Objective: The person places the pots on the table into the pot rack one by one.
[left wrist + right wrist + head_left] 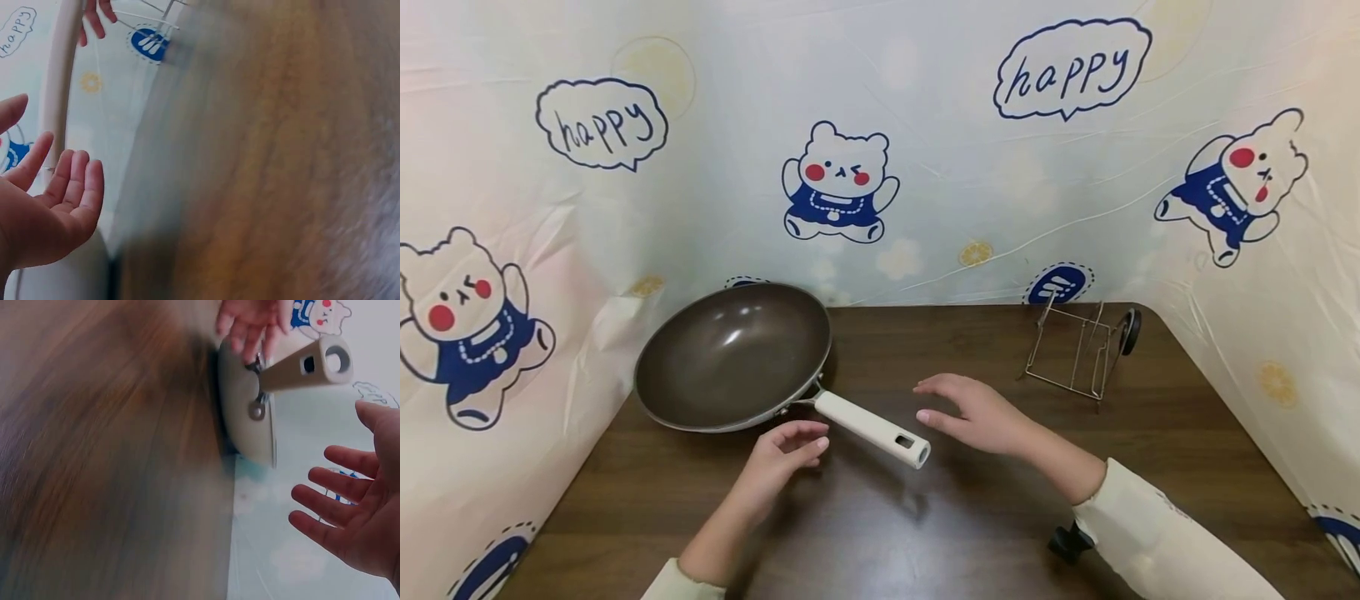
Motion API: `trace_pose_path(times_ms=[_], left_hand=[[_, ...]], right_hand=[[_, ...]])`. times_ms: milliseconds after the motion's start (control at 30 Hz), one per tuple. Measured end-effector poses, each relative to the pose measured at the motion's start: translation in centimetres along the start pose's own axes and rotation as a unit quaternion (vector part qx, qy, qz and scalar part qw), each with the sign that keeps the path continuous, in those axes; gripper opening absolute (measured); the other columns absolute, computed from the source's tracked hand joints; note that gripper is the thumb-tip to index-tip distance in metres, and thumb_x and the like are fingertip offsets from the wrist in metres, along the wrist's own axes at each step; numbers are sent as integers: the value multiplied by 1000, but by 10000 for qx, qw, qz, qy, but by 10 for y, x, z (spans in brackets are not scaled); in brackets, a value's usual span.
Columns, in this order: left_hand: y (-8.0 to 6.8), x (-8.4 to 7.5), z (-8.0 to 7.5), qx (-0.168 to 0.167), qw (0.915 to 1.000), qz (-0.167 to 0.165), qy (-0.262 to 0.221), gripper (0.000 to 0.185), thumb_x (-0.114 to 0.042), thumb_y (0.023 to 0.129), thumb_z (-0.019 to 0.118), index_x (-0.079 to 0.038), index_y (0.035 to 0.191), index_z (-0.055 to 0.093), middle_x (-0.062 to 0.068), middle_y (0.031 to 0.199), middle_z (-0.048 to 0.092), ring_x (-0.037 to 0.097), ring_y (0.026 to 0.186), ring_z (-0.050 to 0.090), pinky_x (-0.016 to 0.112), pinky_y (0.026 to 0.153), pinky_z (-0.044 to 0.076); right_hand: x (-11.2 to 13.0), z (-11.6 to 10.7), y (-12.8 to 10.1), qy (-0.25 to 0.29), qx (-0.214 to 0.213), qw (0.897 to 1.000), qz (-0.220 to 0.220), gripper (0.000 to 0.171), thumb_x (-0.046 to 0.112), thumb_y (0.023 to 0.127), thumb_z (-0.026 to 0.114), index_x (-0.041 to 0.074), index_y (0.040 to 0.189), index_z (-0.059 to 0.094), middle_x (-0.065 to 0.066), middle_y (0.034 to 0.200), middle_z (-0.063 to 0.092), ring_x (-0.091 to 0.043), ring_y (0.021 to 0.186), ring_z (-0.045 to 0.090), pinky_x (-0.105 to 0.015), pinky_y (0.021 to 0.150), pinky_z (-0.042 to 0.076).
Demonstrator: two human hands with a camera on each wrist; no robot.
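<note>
A dark brown frying pan [733,354] sits on the wooden table [970,517], its cream handle [872,429] pointing toward me and to the right. My left hand [782,458] hovers just left of the handle, fingers loosely curved and holding nothing. My right hand [973,412] hovers just right of the handle's end, fingers spread and empty. The left wrist view shows my left hand [53,200] open beside the handle [59,75]. In the right wrist view my right hand [356,506] is open below the handle [306,365] and the pan's underside [247,412].
A small wire rack [1078,346] with a black knob stands at the back right of the table. A printed bear-pattern sheet [880,150] walls in the table on the back and both sides. A small black object [1067,542] lies under my right sleeve.
</note>
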State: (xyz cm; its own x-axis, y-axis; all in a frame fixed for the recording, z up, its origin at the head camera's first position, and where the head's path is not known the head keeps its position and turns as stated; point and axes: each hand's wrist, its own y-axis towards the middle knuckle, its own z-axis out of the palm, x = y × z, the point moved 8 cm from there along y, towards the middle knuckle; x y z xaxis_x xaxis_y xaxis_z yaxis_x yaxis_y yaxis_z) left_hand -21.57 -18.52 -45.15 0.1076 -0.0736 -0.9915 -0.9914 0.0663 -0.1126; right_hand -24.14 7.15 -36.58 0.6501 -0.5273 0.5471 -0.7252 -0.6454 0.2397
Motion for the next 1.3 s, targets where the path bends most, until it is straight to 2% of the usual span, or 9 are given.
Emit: trace_pose_path(times_ms=[200, 400, 567, 633, 700, 867, 967, 1067, 1300], left_hand=[[11, 20, 18, 654, 9900, -521, -1140, 45, -12, 96, 60, 12, 131, 45, 23, 127, 56, 33, 116, 57, 47, 96, 47], [18, 27, 35, 849, 9505, -799, -2880, 27, -18, 102, 52, -6, 126, 46, 10, 118, 62, 35, 120, 54, 53, 102, 40], [19, 23, 48, 1038, 9203, -454, -3744, 19, -13, 105, 44, -15, 120, 54, 5, 114, 65, 28, 114, 59, 52, 104, 38], [19, 22, 52, 1056, 9109, -310, -3977, 22, -10, 105, 40, -15, 119, 56, 5, 114, 66, 26, 111, 61, 50, 102, 41], [19, 21, 54, 1003, 9024, -224, -4184, 24, -6, 105, 38, -13, 119, 56, 7, 115, 66, 26, 109, 63, 47, 99, 45], [21, 21, 58, 613, 8883, -275, -4542, 23, 1, 102, 43, -10, 120, 52, 12, 120, 65, 31, 108, 64, 42, 93, 50], [21, 24, 61, 317, 8878, -422, -4572, 26, 3, 101, 45, -9, 124, 47, 12, 119, 66, 33, 108, 64, 41, 93, 51], [19, 28, 62, 69, 8953, -500, -4425, 36, 5, 100, 45, -5, 134, 37, 11, 122, 64, 32, 107, 64, 41, 92, 51], [13, 34, 64, -50, 9254, -377, -3770, 59, 13, 93, 49, 0, 144, 22, 16, 130, 57, 32, 107, 64, 39, 88, 53]], right_hand=[[4, 16, 8, 1225, 508, 9909, 248, 42, 34, 96, 62, 7, 128, 60, -7, 124, 62, -27, 112, 60, -47, 92, 49], [4, 33, 11, 1794, 920, 9785, 444, 42, 31, 93, 68, 7, 126, 61, -4, 113, 65, -20, 99, 63, -38, 84, 53], [-2, 45, 6, 2495, 1132, 9587, 767, 41, 27, 94, 67, 3, 126, 61, -5, 109, 67, -19, 97, 64, -32, 82, 52], [-6, 53, 3, 2983, 1279, 9408, 979, 43, 26, 94, 66, -1, 126, 59, -6, 109, 66, -19, 96, 63, -32, 81, 52], [-8, 63, -1, 3741, 1501, 9073, 1200, 46, 24, 95, 65, -7, 128, 56, -10, 107, 66, -20, 96, 64, -34, 82, 53], [-7, 88, -11, 5793, 1947, 7763, 1544, 46, 11, 97, 59, -16, 131, 44, -22, 113, 62, -27, 94, 69, -41, 80, 56], [-5, 96, -15, 6425, 1913, 7271, 1482, 43, 3, 96, 57, -17, 132, 42, -24, 118, 62, -27, 96, 69, -39, 78, 57], [-7, 103, -20, 6641, 1704, 7151, 1362, 43, -2, 94, 57, -16, 132, 43, -23, 116, 65, -25, 98, 68, -34, 74, 57], [-11, 123, -32, 6731, 1384, 7187, 1065, 46, -5, 94, 54, -16, 137, 40, -25, 118, 64, -22, 100, 67, -28, 71, 55]])
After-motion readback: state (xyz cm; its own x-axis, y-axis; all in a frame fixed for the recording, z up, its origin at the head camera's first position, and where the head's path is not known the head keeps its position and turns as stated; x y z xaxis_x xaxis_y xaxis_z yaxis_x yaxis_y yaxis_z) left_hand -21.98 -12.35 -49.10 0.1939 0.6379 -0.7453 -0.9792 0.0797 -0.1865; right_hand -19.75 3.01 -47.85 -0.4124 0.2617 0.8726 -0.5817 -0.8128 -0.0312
